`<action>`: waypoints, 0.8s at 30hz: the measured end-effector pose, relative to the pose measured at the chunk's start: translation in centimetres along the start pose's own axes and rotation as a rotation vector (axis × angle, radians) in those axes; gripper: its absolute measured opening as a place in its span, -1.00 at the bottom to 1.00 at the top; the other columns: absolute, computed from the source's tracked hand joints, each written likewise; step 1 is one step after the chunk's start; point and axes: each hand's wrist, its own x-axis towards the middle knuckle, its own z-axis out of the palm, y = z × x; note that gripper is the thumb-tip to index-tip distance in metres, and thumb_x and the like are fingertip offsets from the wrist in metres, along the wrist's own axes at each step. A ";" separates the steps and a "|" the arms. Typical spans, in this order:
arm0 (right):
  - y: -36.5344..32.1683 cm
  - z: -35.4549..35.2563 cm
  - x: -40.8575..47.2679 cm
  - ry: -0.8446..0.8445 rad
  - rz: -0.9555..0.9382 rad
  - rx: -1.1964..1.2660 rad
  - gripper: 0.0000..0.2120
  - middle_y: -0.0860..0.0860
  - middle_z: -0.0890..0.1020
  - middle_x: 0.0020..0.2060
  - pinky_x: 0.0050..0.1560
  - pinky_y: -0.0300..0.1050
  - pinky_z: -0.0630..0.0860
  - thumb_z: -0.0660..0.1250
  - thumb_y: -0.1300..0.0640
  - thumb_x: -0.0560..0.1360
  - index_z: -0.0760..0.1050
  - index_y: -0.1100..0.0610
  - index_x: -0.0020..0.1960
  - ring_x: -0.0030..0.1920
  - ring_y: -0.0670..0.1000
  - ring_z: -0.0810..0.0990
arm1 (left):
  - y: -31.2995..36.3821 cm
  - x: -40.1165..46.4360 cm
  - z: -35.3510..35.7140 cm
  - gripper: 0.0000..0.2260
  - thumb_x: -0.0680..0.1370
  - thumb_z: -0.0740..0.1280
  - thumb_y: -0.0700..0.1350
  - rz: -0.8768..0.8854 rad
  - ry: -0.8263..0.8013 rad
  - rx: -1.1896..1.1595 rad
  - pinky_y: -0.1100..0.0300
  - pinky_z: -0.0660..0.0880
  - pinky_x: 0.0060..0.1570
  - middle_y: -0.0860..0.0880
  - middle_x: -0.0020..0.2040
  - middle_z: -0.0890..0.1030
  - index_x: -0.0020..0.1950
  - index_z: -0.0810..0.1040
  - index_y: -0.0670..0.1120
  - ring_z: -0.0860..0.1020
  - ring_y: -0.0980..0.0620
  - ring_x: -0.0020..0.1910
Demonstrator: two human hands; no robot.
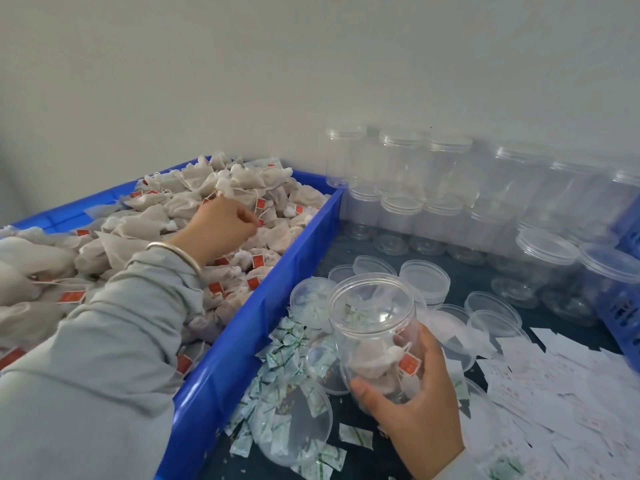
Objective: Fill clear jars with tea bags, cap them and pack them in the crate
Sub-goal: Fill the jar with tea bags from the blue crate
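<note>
**While one hand digs in the bin, the other steadies a part-filled jar**

While our left hand (pixel 221 225) reaches into the blue bin (pixel 263 306) on the left, its fingers are curled and pinching at the string of one of the tea bags (pixel 242 183) on the far side of the heap. The bin is piled with these white mesh bags, each trailing a small red tag, and our grey sleeve (pixel 114 341) lies across the near part of the pile with a silver bangle (pixel 176 252) at the wrist.

Our right hand (pixel 412 393) grips an open clear jar (pixel 375 337) from below and the right, fingers wrapped round its lower wall. The jar is tilted a little towards us, uncapped, with a few tea bags and one red tag sitting in its bottom part; the upper part holds nothing we can make out.

Beside the jar on the dark table (pixel 457 271) lie loose clear lids (pixel 426 280), some stacked, and small green-and-white sachets (pixel 287 344) scattered just right of the bin wall; a shallow clear lid near us covers some of them. White paper slips (pixel 554 386) spread over the near right. Along the far wall stand rows of capped, empty clear jars (pixel 446 168), stacked two high. A blue crate (pixel 623 306) shows at the right edge; we cannot tell what is in it.
</note>
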 end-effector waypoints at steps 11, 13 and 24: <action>0.1 -0.3 0.1 -0.003 -0.009 -0.023 -0.08 -0.20 0.50 0.22 0.21 0.11 0.51 0.63 0.05 0.11 0.27 -0.15 0.36 0.22 -0.15 0.50 | -3.2 -0.4 2.2 -0.75 0.56 0.20 -0.27 -0.061 -0.280 0.561 0.15 0.49 0.10 -0.12 0.15 0.59 0.18 0.57 -0.18 0.56 -0.06 0.10; 0.0 -0.3 0.0 -0.002 -0.009 -0.017 -0.08 -0.19 0.50 0.22 0.20 0.12 0.51 0.63 0.02 0.10 0.26 -0.16 0.35 0.23 -0.13 0.50 | -3.0 -0.4 2.3 -0.74 0.57 0.19 -0.28 -0.062 -0.298 0.583 0.18 0.48 0.07 -0.12 0.18 0.56 0.20 0.55 -0.18 0.55 -0.06 0.12; -0.1 -0.3 0.0 -0.029 -0.012 -0.004 -0.04 -0.15 0.49 0.23 0.21 0.16 0.49 0.57 -0.07 0.05 0.25 -0.10 0.38 0.24 -0.10 0.48 | -2.6 -0.4 1.7 -0.85 0.47 0.38 -0.17 -0.144 -0.353 0.584 0.19 0.47 -0.16 -0.07 -0.14 0.60 0.00 0.58 -0.19 0.55 -0.02 -0.15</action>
